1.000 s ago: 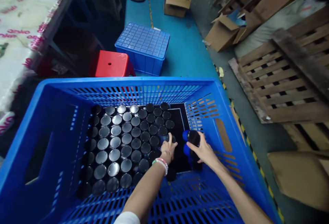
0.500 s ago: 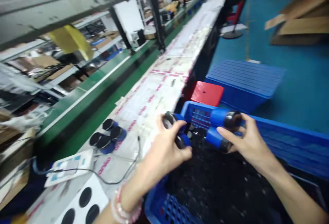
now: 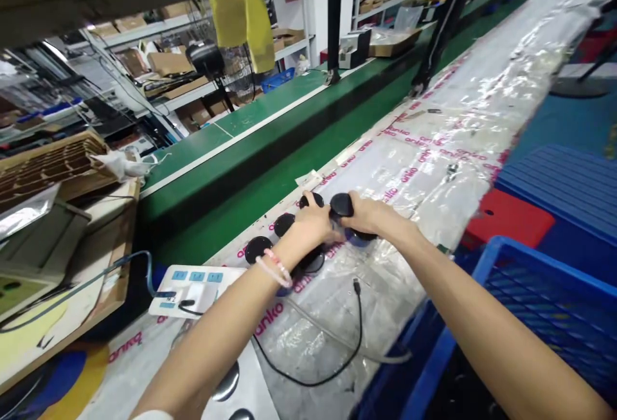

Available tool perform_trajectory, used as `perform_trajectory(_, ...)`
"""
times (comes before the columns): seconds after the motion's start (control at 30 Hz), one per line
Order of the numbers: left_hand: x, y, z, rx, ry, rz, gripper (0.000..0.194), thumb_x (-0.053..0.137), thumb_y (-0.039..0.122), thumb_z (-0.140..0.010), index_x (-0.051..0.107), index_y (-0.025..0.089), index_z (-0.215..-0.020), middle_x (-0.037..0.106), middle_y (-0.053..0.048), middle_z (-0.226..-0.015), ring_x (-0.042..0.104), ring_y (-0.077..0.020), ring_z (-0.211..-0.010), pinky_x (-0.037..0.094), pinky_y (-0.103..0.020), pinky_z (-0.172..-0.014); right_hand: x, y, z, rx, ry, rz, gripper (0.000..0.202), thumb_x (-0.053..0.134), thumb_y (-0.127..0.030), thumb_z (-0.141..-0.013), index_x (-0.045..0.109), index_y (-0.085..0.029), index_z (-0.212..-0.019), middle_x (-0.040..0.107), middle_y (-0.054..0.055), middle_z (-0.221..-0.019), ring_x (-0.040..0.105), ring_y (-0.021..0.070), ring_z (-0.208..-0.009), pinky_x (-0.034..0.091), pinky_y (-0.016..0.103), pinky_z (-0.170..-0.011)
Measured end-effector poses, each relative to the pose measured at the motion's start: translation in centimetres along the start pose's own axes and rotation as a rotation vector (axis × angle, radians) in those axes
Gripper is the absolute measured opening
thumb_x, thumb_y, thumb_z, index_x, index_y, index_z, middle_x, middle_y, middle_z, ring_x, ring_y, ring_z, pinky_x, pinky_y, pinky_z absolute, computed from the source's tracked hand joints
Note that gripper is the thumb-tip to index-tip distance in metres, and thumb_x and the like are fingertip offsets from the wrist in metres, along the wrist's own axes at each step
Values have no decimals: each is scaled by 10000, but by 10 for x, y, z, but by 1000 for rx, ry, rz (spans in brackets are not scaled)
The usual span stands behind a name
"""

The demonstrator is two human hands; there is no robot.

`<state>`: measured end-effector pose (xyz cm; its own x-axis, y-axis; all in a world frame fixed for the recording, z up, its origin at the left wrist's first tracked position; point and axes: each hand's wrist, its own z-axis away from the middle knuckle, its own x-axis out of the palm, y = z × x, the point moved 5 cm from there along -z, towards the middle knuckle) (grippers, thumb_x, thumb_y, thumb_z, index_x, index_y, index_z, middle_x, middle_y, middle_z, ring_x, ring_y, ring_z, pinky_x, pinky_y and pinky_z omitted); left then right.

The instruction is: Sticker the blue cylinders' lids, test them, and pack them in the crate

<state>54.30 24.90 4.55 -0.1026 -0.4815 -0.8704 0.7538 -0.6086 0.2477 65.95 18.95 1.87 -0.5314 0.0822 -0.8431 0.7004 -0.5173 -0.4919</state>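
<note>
Several short cylinders with black round tops stand grouped on the plastic-covered table point(image 3: 385, 291). My left hand point(image 3: 313, 224), with a pink and white bracelet point(image 3: 274, 267) at its wrist, bends over the group, its fingers around a black-topped cylinder point(image 3: 311, 200) at the back. My right hand point(image 3: 369, 214) grips another black-topped cylinder point(image 3: 341, 205) from the right, close beside my left fingertips. Nearer the left forearm sit two more black tops, one at the left point(image 3: 259, 250) and one behind it point(image 3: 284, 224). Some of the group is hidden under my left hand.
A white power strip point(image 3: 200, 288) and a black cable point(image 3: 359, 323) lie on the table. Front right are a blue crate point(image 3: 554, 298) and a red stool point(image 3: 515, 217). A green conveyor point(image 3: 270, 150) runs behind. A white sheet with black discs lies at the front.
Both hands have moved left from above the blue crate to the table, with the cylinders they held now among the standing group. The view has turned left.
</note>
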Motion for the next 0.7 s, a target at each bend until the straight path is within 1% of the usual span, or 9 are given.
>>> perform_trajectory(0.1,-15,-29,39,104,8,54,776,634,595,-718,342,295,-1372,238,-131,-1491,589,-268,-1095,458,-355,-920,13,15,-6,-64,-74,-126,719,654,-552,-691,494,-153,-1268,646,187,-1102,616,371,-986,456,499,-846)
perform_trajectory(0.13,-19,-42,56,120,33,63,644,517,601,-810,366,288,-1352,355,-102,-1421,582,-228,-1095,447,-336,-935,16,20,-6,-90,-69,-188,734,604,-598,-722,467,-177,-1307,604,175,-1200,598,347,-1038,448,483,-887)
perform_trajectory(0.17,-21,-57,72,119,59,56,520,463,596,-846,490,258,-1242,476,-86,-1301,603,-223,-1038,462,-349,-909,18,24,-6,-112,-50,-257,734,558,-620,-750,443,-194,-1337,546,160,-1291,568,327,-1098,431,465,-931)
perform_trajectory(0.23,-9,-80,100,113,42,-14,523,522,642,-790,594,230,-1104,576,-70,-1157,616,-252,-995,501,-378,-856,24,29,-6,-146,16,-409,708,503,-613,-790,424,-197,-1358,443,127,-1404,486,294,-1211,384,431,-1007)
perform_trajectory(0.3,15,-95,115,80,67,-97,725,622,614,-733,479,169,-1287,485,-135,-1327,561,-313,-1116,511,-418,-879,31,30,-10,-171,76,-573,664,486,-587,-804,447,-199,-1342,445,93,-1410,438,260,-1263,353,396,-1046)
perform_trajectory(0.4,54,-98,117,72,216,-216,678,573,420,-848,319,108,-1393,329,-175,-1467,495,-346,-1203,509,-465,-902,42,27,-19,-174,106,-784,620,539,-549,-776,516,-197,-1286,543,78,-1323,487,245,-1223,362,392,-1044)
perform_trajectory(0.5,76,-91,114,84,397,-155,579,483,339,-903,281,81,-1381,377,-179,-1430,518,-306,-1191,516,-426,-914,50,23,-23,-166,94,-929,593,605,-492,-743,550,-208,-1260,561,63,-1308,516,241,-1193,359,404,-1049)
perform_trajectory(0.57,79,-88,114,50,466,-87,563,486,347,-904,280,98,-1365,396,-175,-1405,539,-292,-1168,527,-402,-897,55,19,-22,-165,62,-999,567,618,-466,-744,558,-229,-1256,564,47,-1306,532,236,-1175,368,410,-1043)
perform_trajectory(0.7,68,-86,116,2,439,-60,594,519,421,-880,304,150,-1362,387,-177,-1392,597,-318,-1056,570,-430,-754,59,11,-23,-180,-31,-1103,462,636,-484,-757,638,-247,-1153,609,35,-1253,544,238,-1165,364,413,-1048)
